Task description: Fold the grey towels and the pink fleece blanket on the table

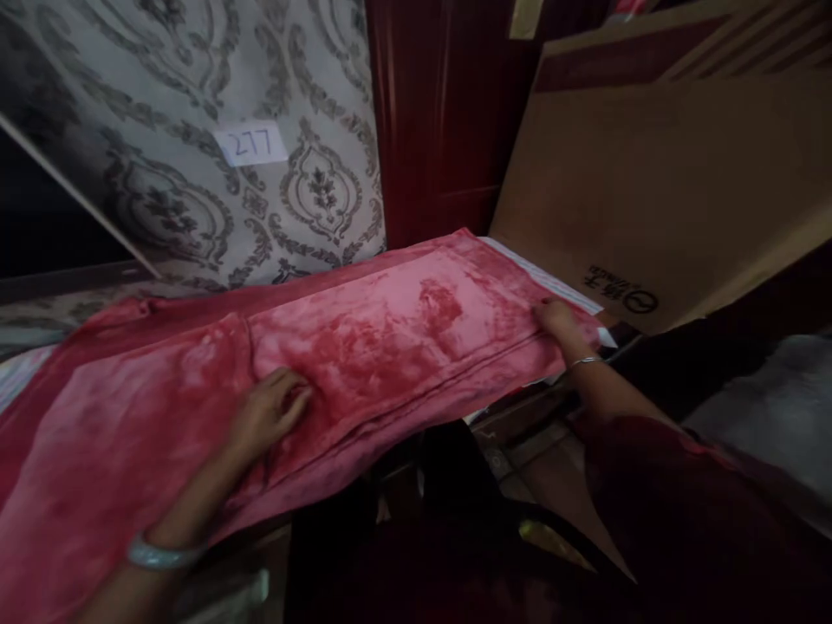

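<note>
A soft red-and-pink mottled cloth (377, 338) lies folded lengthwise in front of me, with seams along its near edge. I cannot make out whether it is a garment. Near its middle, my left hand (276, 407) rests on top with curled fingers, closed on a bit of the fabric beside a crosswise fold. At the right end, my right hand (554, 319) grips the cloth near its edge, fingertips partly hidden. A pale striped sheet (539, 273) shows from under the cloth at the far right.
Behind the cloth stands a patterned wallpapered wall (325, 191) with a paper label (252, 143) reading 277. A dark red door panel (435, 113) is beside it. A large cardboard box (650, 173) stands at the right. A grey-white bundle (767, 416) lies at lower right.
</note>
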### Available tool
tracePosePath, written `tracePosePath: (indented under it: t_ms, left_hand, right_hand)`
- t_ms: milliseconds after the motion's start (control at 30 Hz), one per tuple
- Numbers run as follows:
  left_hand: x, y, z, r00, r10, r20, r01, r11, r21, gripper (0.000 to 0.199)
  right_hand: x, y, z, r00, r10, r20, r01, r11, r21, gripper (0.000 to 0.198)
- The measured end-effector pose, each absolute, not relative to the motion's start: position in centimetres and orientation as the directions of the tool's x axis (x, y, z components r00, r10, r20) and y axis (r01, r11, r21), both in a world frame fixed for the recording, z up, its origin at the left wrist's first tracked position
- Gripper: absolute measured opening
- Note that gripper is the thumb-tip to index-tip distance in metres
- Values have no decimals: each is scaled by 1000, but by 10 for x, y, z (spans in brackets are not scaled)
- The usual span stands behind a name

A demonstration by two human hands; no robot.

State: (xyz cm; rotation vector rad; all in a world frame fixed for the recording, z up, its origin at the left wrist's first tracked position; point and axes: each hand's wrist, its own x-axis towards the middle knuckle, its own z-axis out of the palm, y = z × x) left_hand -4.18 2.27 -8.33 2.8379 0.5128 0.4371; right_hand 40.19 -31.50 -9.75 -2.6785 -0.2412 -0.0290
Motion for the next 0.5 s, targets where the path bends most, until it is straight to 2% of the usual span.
tracePosePath:
  t_ms: [67,200,300,367,500]
  left_hand:
    - [-56,6,-89,916,312,252,234,-927,294,37]
    - [-71,-17,-97,938,266,222,217,-951,222,41]
    - [-73,-22,-98,962,223,156,196,-966,171,28]
    - [-73,-21,-98,974,200,103,184,-971,152,19]
    - [-76,-16,-99,981,171,96,153,-974,168,19]
  right_hand:
    - [407,-322,-103,985,173,8,162,-909,-385,33]
    - [410,-322,-106,983,182,-23,163,-926,-340,39]
    - [409,-322,-105,984,174,-26,156,-931,-331,39]
    - [410,-324,-104,989,145,-18,131,-935,-329,41]
    - [416,-330,-106,997,77,8,76,-941,-330,43]
